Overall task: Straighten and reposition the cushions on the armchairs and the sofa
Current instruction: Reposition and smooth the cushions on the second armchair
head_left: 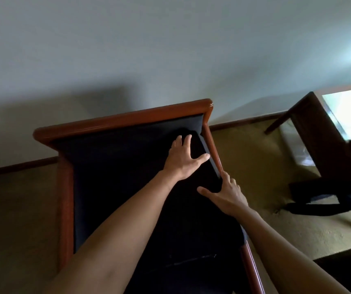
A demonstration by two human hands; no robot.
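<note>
A wooden-framed armchair (pixel 123 117) with dark upholstery fills the middle of the head view. A black cushion (pixel 204 166) leans in its right rear corner against the right armrest. My left hand (pixel 183 160) lies flat on the cushion's upper part, fingers spread and thumb toward the armrest. My right hand (pixel 227 194) presses the cushion's lower right edge next to the armrest rail, fingers apart. The cushion's outline is hard to tell from the dark seat (pixel 111 187).
A pale wall stands behind the chair, with a brown skirting board along the beige carpet (pixel 255 158). A dark wooden table (pixel 323 128) is at the right, with a dark bag (pixel 340 196) on the floor beside it.
</note>
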